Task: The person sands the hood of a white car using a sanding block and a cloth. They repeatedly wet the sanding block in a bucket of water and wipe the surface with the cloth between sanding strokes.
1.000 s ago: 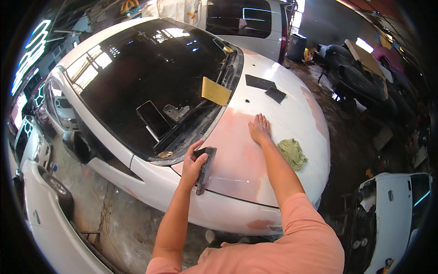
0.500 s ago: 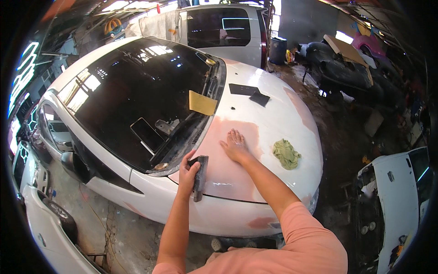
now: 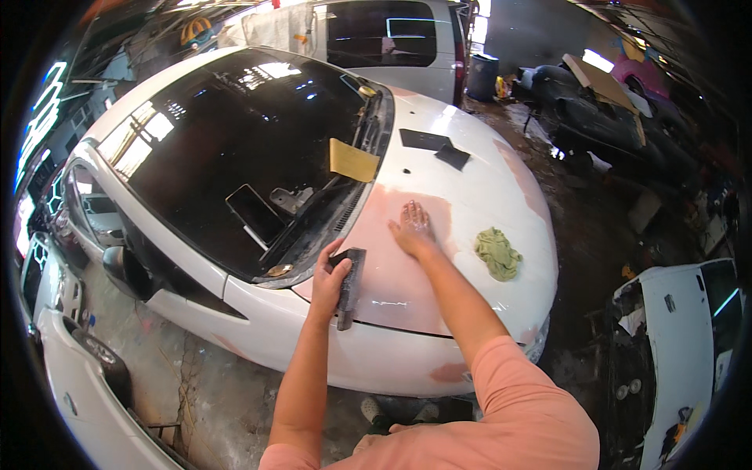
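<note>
Left hand [image 3: 329,274] is clamped around a dark sanding block [image 3: 349,286], held on edge against the white car's hood [image 3: 501,188] near the cowl; right hand [image 3: 412,227] lies flat, fingers spread, on the pinkish filler patch [image 3: 395,258] – holding nothing. Risks as I read them: the block sits tilted on its edge, so pressure there could gouge a line into the soft filler instead of levelling it; the bare palm on the patch could leave sweat or grease that hurts primer adhesion; the green rag [image 3: 497,252] lies on the hood slope just right of the forearm and could slide off or get dragged across the dust. The yellow sheet [image 3: 352,160] at the windscreen base and the two dark sheets [image 3: 435,145] further up lie loose – an elbow swing would shift them. Hard to make out: the block's abrasive face is turned away, grit can't be told; how the patch edge feathers into the paint is washed out by glare; the hood's front lip is hidden behind the right arm and orange sleeve [image 3: 533,407].
</note>
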Demonstrator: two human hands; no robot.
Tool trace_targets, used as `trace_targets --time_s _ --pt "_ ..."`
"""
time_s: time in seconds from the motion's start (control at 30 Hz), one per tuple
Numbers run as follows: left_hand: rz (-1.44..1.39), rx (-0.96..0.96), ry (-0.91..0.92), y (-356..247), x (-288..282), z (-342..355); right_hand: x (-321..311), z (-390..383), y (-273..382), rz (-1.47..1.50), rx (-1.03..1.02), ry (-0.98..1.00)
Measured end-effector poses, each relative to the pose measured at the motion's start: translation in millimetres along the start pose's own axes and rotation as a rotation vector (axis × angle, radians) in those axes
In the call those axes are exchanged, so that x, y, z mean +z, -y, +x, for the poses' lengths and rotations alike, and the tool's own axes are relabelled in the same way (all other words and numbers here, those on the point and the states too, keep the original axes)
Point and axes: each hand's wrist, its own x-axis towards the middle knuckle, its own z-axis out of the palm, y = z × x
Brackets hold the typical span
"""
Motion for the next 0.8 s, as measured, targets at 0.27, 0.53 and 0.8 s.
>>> trace_targets --time_s 0.27,0.53,0.8 --pt "-0.023 0.044 0.001 -1 12 0 5 -80 0 0.015 -0.069 -0.113" --pt "-0.009 0.039 -0.031 -7 14 -7 14 -143 5 -0.002 -0.113 -0.13" --pt "-0.008 0.013 -0.019 -3 15 1 12 -90 -38 -0.008 0.002 -0.111"
